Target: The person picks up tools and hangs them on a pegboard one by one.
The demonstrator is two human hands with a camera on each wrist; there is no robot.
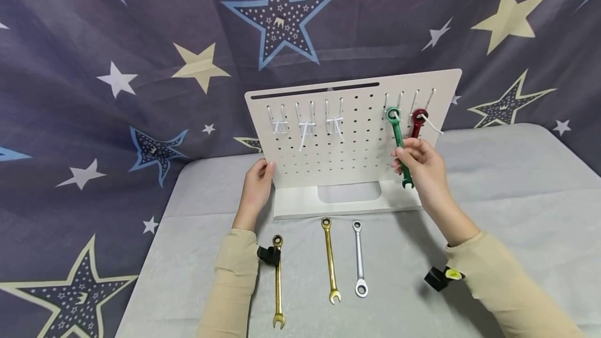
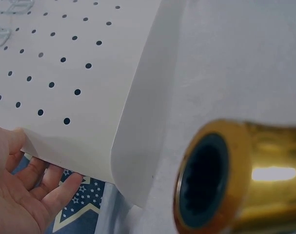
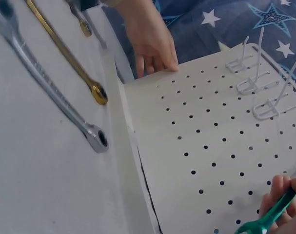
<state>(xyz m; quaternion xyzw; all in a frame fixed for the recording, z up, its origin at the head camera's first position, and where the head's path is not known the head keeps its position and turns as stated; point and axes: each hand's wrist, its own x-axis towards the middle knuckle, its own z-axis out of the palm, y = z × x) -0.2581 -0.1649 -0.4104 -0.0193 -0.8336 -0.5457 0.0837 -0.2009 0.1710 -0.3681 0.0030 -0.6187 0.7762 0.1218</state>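
Note:
My right hand [image 1: 422, 163] pinches a green ratcheting wrench [image 1: 397, 129] by its shaft, its ring end up at a white hook on the pegboard [image 1: 324, 163] and its open end pointing down. Just right of it, a dark red wrench [image 1: 417, 124] hangs by its ring from another hook, its lower part behind my fingers. My left hand [image 1: 257, 184] holds the pegboard's left edge, thumb on the front face and fingers behind it, as the left wrist view shows. In the right wrist view the green wrench [image 3: 272, 217] crosses the lower right corner.
Three bare white hooks [image 1: 307, 124] stick out on the board's left half. Two gold wrenches [image 1: 331, 260] and a silver wrench [image 1: 359, 254] lie on the grey-covered table [image 1: 526, 207] in front of the stand. A star-patterned curtain [image 1: 338, 30] hangs behind.

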